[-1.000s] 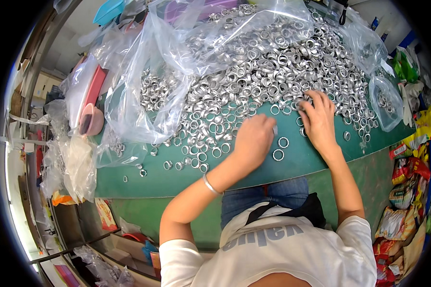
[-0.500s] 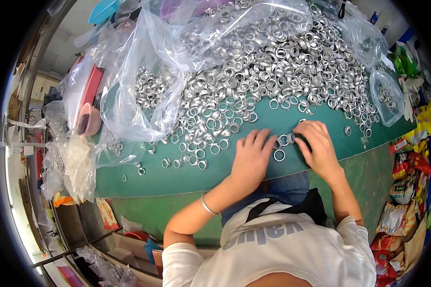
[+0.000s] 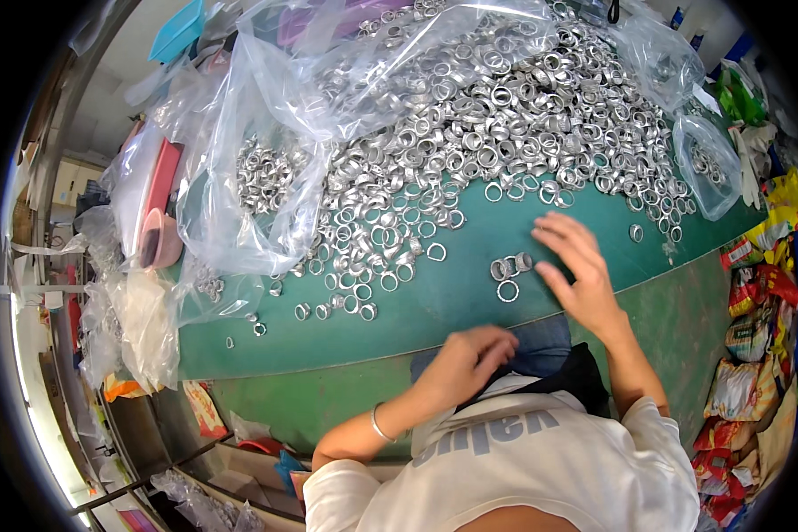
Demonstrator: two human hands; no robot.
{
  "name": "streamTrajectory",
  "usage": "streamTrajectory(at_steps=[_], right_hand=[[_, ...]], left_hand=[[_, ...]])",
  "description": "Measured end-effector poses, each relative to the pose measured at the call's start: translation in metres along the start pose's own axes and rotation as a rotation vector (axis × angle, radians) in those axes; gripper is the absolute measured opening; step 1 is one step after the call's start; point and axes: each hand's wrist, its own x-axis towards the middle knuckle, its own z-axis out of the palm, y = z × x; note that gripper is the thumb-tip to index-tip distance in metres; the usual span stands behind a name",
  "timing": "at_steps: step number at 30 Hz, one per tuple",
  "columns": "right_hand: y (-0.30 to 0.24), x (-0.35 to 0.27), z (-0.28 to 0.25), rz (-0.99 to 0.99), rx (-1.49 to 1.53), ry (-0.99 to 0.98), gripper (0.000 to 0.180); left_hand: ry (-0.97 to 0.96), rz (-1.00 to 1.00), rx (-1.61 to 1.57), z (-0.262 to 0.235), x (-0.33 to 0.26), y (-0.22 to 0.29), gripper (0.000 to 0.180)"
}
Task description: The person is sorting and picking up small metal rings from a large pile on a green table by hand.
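Withdrawn since half a second ago: left hand (image 3: 470, 353), formerly flat on the green bench (image 3: 470, 293) beside the right, now off its near edge and down at the lap, fingers curled inward; whether anything lies inside them cannot be told. A thin bracelet (image 3: 379, 426) circles that wrist.

Right hand (image 3: 576, 270): on the bench as before, fingers spread apart and flat, gripping nothing, fingertips just beside a small cluster of metal rings (image 3: 508, 273) set apart from the main stock.

Main stock: large heap of silver rings (image 3: 505, 115) across the far half of the bench, thinning into loose scattered pieces toward the near edge.

Clear plastic bag (image 3: 248, 195), left of the heap, open, holding more rings; part of its film drapes over the heap.

Second, smaller clear bag (image 3: 709, 168) at the far right, a few rings inside.

Pink containers (image 3: 160, 222) wrapped in plastic at the left end of the bench.

Coloured packets (image 3: 762, 293) stacked along the right side, off the bench.
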Motion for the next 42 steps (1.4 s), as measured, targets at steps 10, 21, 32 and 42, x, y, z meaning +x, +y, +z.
streamTrajectory(at_steps=[10, 21, 32, 42], right_hand=[[0.043, 0.005, -0.032, 0.139, -0.116, 0.146, 0.022], [0.047, -0.002, -0.036, 0.136, -0.277, 0.113, 0.013], [0.040, 0.027, -0.015, 0.104, -0.409, 0.030, 0.043], [0.040, 0.022, -0.018, 0.130, -0.351, 0.130, 0.024]], left_hand=[[0.352, 0.450, 0.752, 0.010, 0.048, 0.013, 0.039], [0.314, 0.454, 0.835, 0.008, 0.056, -0.012, 0.047], [0.276, 0.406, 0.716, 0.008, 0.048, -0.011, 0.043], [0.309, 0.394, 0.719, 0.006, 0.042, -0.010, 0.033]])
